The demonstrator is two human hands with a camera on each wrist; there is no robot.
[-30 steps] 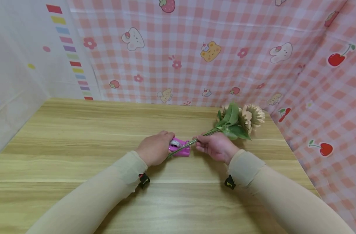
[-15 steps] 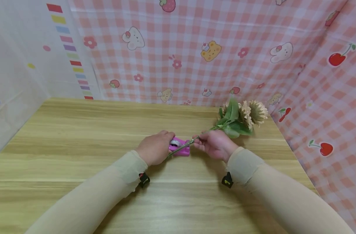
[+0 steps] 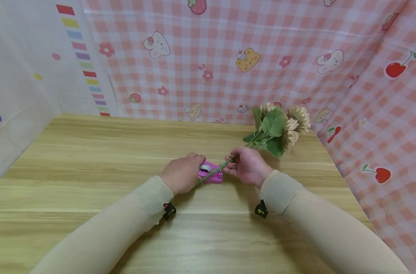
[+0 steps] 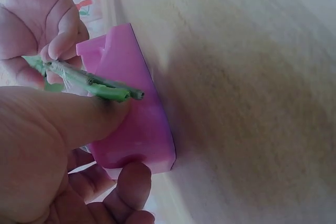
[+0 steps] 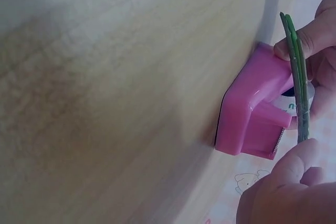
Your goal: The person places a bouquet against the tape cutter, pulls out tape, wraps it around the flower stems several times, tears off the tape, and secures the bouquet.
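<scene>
My left hand (image 3: 182, 173) grips the end of a pink tape dispenser (image 3: 217, 178) on the table, its thumb along the near wall. A roll of clear tape (image 5: 287, 103) sits in the dispenser beside a toothed cutting edge. My right hand (image 3: 250, 167) pinches the green stems (image 3: 212, 173) of an artificial flower bouquet. The stems slant across the dispenser, with their cut ends by my left thumb. In the right wrist view, a shiny clear layer shows on the stems near my right fingertips. The pale blooms (image 3: 298, 120) and green leaves (image 3: 273, 122) point away to the back right.
The wood-grain table (image 3: 91, 152) ends at a pink checked cloth (image 3: 194, 49) behind and another on the right. A white cloth (image 3: 19, 76) with coloured dots hangs at the left. Black wrist straps (image 3: 169, 210) show under both sleeves.
My right hand has turned and shifted slightly left, rolling the stems. The blooms and leaves have swung up and to the left. My left hand and the tape dispenser have stayed in place.
</scene>
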